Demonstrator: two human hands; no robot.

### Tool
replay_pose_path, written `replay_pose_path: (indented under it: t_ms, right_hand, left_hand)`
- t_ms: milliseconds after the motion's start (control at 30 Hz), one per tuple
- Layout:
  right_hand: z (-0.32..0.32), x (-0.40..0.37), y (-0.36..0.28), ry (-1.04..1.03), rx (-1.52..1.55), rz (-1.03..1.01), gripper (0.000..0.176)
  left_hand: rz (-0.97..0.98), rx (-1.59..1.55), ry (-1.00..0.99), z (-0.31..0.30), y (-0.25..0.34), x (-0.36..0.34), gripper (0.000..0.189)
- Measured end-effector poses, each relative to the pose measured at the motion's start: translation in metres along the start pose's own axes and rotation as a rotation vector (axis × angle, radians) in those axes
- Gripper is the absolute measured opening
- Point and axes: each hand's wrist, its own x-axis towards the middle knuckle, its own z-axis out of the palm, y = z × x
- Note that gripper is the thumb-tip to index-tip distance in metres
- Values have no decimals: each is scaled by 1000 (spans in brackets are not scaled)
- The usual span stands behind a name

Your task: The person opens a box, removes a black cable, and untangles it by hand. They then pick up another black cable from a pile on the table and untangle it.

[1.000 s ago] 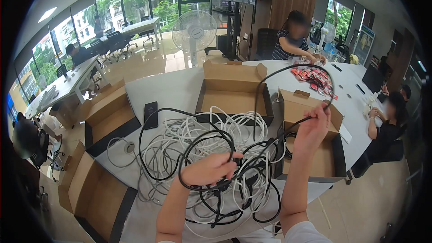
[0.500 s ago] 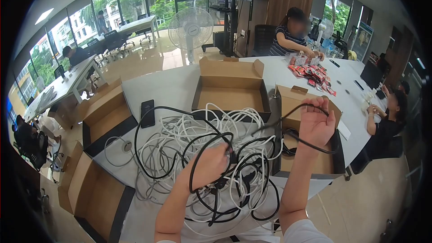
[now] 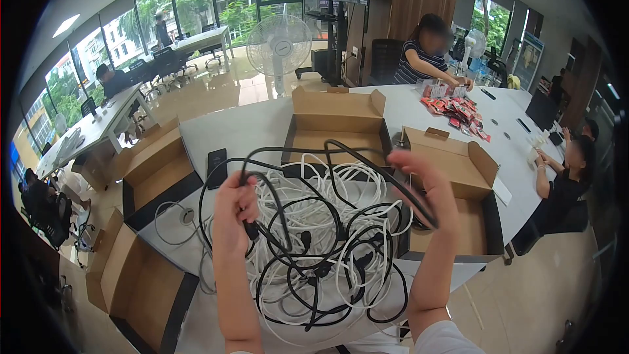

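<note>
A tangled heap of white, grey and black cables point(image 3: 308, 223) covers the middle of the white table. My left hand point(image 3: 234, 213), above the heap's left side, is closed on a black cable point(image 3: 278, 149) near a black connector point(image 3: 251, 229). The cable arches across to my right hand point(image 3: 429, 187), raised over the heap's right edge. There it runs between thumb and loosely curled fingers, with a bend hanging below them. More black plugs point(image 3: 321, 269) lie among the strands. How far this cable is caught in the heap cannot be made out.
Open cardboard boxes ring the heap: back point(image 3: 337, 132), right point(image 3: 458, 223), left point(image 3: 160, 177) and front left point(image 3: 147, 288). A black phone point(image 3: 217, 168) lies at the heap's left. Across the table, a person point(image 3: 426, 52) handles red packets point(image 3: 458, 113); another person point(image 3: 567, 164) sits at right.
My left hand has moved left and up from the heap's middle, drawing the black cable out. My right hand has lowered slightly, its fingers loosened from a tighter curl.
</note>
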Motion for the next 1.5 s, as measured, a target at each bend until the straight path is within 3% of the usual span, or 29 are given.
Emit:
replay_pose_path:
  t_ms: [33,100,200,300,400,500,633,667,733,833,967,1000,1100,1133,1233,1333,1433,1500]
  right_hand:
    - [-1,1,-8,-149,-120,-136,52]
    - [5,-8,-12,-394,-159,-103,61]
    - [1,-8,-26,-529,-58,-58,70]
    - [1,-1,-22,-468,106,-123,52]
    - [3,-5,-11,-240,39,143,27]
    - [16,-6,-6,320,-31,378,18]
    - [30,-3,-17,413,113,116,12]
    - [33,0,-11,326,37,8,31]
    - [41,8,-6,200,63,-170,51]
    - [64,12,-5,-23,331,-237,75]
    - [62,5,-8,-458,575,-57,79]
    - [65,1,-15,-432,615,9,65]
    - [67,-1,-22,-561,443,144,47]
    - [71,-2,-29,-501,418,174,28]
    - [84,-4,-21,-360,402,234,21]
    - [86,-3,-27,-254,595,280,21]
    - [81,-6,-25,-133,969,466,24]
    - [84,-6,-26,-143,922,445,27]
  left_hand:
    - [33,-69,20,-4,2,1,12]
    - [72,0,87,-7,6,1,15]
    - [152,44,142,-9,9,-1,20]
    - [205,125,208,0,10,-5,23]
    - [261,151,130,-1,6,-7,28]
    - [301,248,115,1,4,-7,31]
    - [293,430,-15,3,3,-13,37]
    - [289,515,-61,5,2,-15,39]
    - [328,720,-182,10,3,-21,41]
    - [286,848,-481,17,8,-23,47]
    - [327,840,-277,28,1,-22,31]
    - [349,867,-231,28,-1,-20,29]
    - [415,942,-97,31,-7,-16,22]
    - [440,964,-53,34,-9,-15,19]
    - [502,986,36,36,-18,-13,20]
    - [505,912,108,32,-28,-8,24]
    - [441,887,124,35,-21,-10,26]
    - [469,927,120,36,-21,-10,26]
